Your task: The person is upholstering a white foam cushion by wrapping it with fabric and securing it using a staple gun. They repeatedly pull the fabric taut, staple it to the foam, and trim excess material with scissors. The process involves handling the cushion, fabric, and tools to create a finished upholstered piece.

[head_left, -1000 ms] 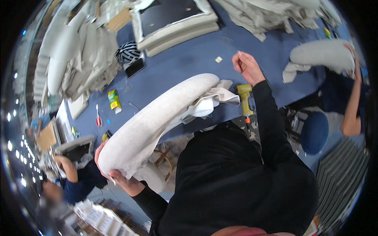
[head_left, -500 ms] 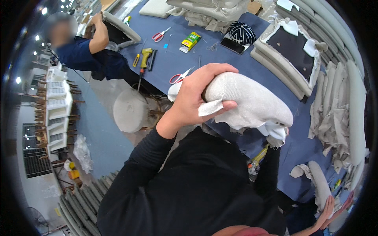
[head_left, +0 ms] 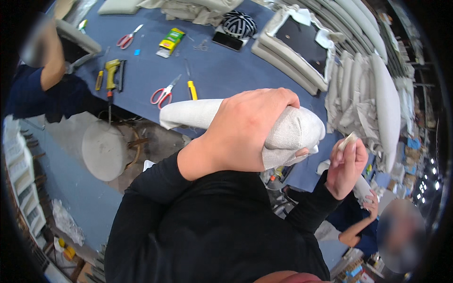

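Bright, even overhead light, soft shadows. Fisheye bends edges toward a black rim; small ceiling lamps glare at lower right. Centre sharp, rim slightly blurred

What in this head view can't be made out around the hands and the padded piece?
- Padded piece: its middle is covered by the left hand.
- Scrap pinched in the right hand: too small to identify.
- Left hand's fingertips: curled under the fabric, mostly hidden.
- Tools by the red scissors on the blue table: small, bent by the fisheye.
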### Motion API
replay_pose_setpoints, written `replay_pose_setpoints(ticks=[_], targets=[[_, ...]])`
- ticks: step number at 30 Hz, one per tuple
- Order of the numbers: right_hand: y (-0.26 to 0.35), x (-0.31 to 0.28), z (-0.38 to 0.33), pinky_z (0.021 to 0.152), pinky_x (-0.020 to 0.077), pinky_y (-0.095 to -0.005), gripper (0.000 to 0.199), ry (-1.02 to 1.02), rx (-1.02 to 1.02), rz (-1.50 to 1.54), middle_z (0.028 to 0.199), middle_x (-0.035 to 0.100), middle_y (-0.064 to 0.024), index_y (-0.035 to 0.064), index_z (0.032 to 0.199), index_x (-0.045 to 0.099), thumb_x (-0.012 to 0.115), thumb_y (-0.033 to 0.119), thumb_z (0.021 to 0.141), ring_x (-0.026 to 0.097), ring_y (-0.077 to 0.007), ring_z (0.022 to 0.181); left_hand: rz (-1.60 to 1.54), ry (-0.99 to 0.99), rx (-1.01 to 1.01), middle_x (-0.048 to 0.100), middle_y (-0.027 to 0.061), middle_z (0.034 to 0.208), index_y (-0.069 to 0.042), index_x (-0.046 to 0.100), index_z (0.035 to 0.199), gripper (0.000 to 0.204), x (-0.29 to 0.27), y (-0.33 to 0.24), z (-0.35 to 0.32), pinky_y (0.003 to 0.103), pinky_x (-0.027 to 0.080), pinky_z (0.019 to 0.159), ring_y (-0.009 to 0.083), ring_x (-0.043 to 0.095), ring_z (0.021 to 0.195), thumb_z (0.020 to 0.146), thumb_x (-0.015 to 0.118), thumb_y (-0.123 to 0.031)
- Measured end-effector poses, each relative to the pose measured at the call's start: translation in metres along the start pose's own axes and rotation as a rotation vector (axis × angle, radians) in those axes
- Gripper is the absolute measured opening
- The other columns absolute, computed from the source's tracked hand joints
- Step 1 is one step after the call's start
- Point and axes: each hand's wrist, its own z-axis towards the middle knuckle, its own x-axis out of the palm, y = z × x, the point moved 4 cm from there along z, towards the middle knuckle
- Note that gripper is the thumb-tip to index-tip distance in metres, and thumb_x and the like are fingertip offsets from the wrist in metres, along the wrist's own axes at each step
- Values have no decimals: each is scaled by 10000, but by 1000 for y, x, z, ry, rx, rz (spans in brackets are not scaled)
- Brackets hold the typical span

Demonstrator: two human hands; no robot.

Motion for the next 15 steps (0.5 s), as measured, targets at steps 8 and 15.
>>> replay_pose_setpoints(ticks=[8, 15], targets=[[72, 109, -16, 616, 422, -253, 298, 177, -23, -283, 744, 682, -58, -5, 794, 655, 678, 178, 1028, 609, -99, 660, -37, -29, 68, 765, 167, 1091, -32, 699, 1206, 633, -5, 2, -10, 454, 595, 852, 385, 759, 959, 815, 907, -485], [65, 130, -31, 604, 403, -264, 302, 129, -47, -298, 670, 649, -36, -1, 778, 655, 677, 169, 1027, 581, -89, 624, -76, 34, 59, 765, 159, 1130, -59, 699, 1222, 600, -13, 7, -17, 459, 583, 842, 386, 748, 977, 840, 865, -490]])
